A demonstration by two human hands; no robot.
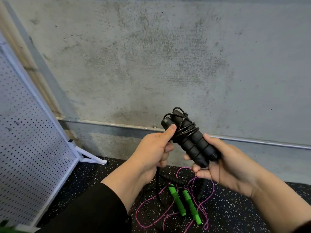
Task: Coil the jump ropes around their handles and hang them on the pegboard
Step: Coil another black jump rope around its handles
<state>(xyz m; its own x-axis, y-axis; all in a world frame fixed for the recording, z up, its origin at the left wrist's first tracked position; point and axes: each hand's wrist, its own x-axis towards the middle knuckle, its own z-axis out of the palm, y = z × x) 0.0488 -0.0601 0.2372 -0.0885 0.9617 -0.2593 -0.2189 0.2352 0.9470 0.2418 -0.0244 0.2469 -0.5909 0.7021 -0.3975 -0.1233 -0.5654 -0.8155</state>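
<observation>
A black jump rope with two foam handles side by side is held up in front of the concrete wall, its thin cord coiled around the handles. My right hand grips the lower ends of the handles. My left hand pinches the cord at the upper end, thumb pressed on one handle, and a loose length of cord hangs down from this fist. On the floor lie a rope with green handles and pink cord, and another black-handled rope. The white pegboard stands at the left.
The pegboard leans on a white frame with a foot on the speckled black rubber floor. A metal pipe runs along the grey wall low down. Loose cords spread over the floor between my arms.
</observation>
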